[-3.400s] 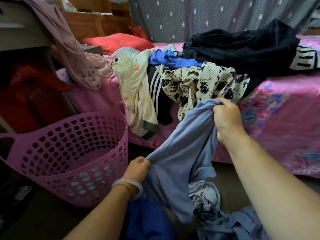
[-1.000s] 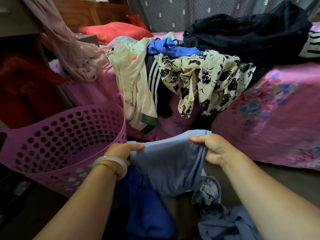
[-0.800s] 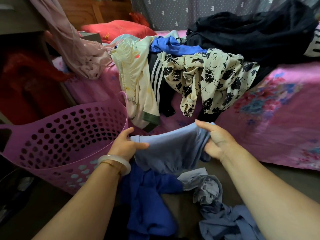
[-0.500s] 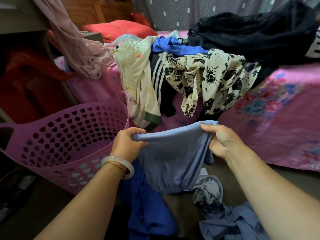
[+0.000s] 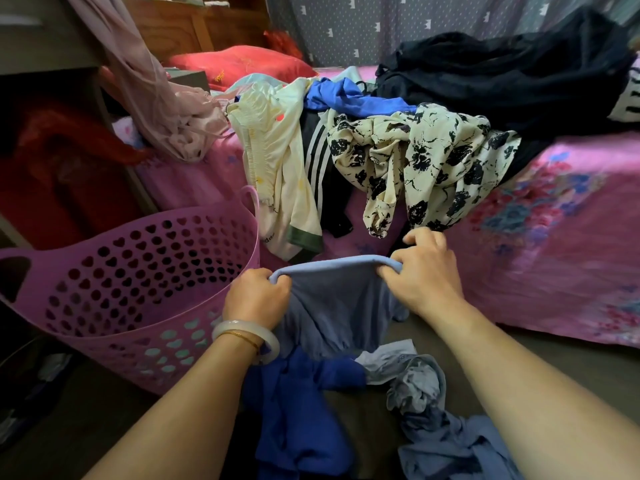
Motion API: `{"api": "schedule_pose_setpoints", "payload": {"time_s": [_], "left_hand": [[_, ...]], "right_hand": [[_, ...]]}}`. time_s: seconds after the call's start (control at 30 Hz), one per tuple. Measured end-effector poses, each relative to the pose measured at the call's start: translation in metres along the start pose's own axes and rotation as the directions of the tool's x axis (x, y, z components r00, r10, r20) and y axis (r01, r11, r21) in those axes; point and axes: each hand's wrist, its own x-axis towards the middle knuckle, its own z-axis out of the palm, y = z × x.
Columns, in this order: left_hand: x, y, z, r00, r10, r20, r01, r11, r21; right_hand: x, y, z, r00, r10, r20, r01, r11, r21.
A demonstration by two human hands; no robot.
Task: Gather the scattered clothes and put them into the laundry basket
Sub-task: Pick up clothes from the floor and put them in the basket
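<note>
- Clothes are spread over the bed (image 5: pixel 554 244) and the floor (image 5: pixel 554 362); one of them, a light blue garment (image 5: pixel 332 306), hangs between your two hands just right of the laundry basket (image 5: pixel 131 282).
- Your left hand (image 5: pixel 256 299) grips the garment's top edge at its left end, fingers curled round the fabric; a pale bangle (image 5: pixel 242 332) sits on that wrist.
- Your right hand (image 5: pixel 422 271) grips the same edge at its right end, fingers curled over it, so the edge is stretched between the two.
- The purple laundry basket stands on the floor at the bed's near edge, tilted toward you, with nothing visible inside it.
- On the floor under the garment lies a dark blue piece (image 5: pixel 298 410), with a crumpled grey-blue piece (image 5: pixel 433 427) to its right.
- Over the bed's near edge hang a cream garment (image 5: pixel 277 161), a black one with white stripes (image 5: pixel 317 157) and a cream floral print (image 5: pixel 426 161).
- Further back on the bed lie a bright blue piece (image 5: pixel 349 97) and a large black heap (image 5: pixel 502 74).
- A red pillow (image 5: pixel 239 65) lies at the bed's far left corner.
</note>
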Motion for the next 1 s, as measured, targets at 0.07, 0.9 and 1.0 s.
{"api": "schedule_pose_setpoints", "payload": {"time_s": [0.07,0.9,1.0], "left_hand": [[-0.002,0.006,0.006,0.981,-0.135,0.141,0.158,0.973,-0.167],[-0.014,-0.049,0.028,0.724,0.067,0.686,0.588,0.460,-0.665],[-0.024,-0.040,0.022,0.668,0.206,0.715,0.686,0.200,-0.699]], "right_hand": [[-0.003,-0.015,0.000,0.998,-0.046,0.035,0.047,0.999,-0.023],[0.019,-0.075,-0.021,0.898,-0.153,0.412,-0.439,-0.307,0.845],[0.022,-0.083,-0.020,0.879,-0.187,0.439,-0.474,-0.448,0.758]]}}
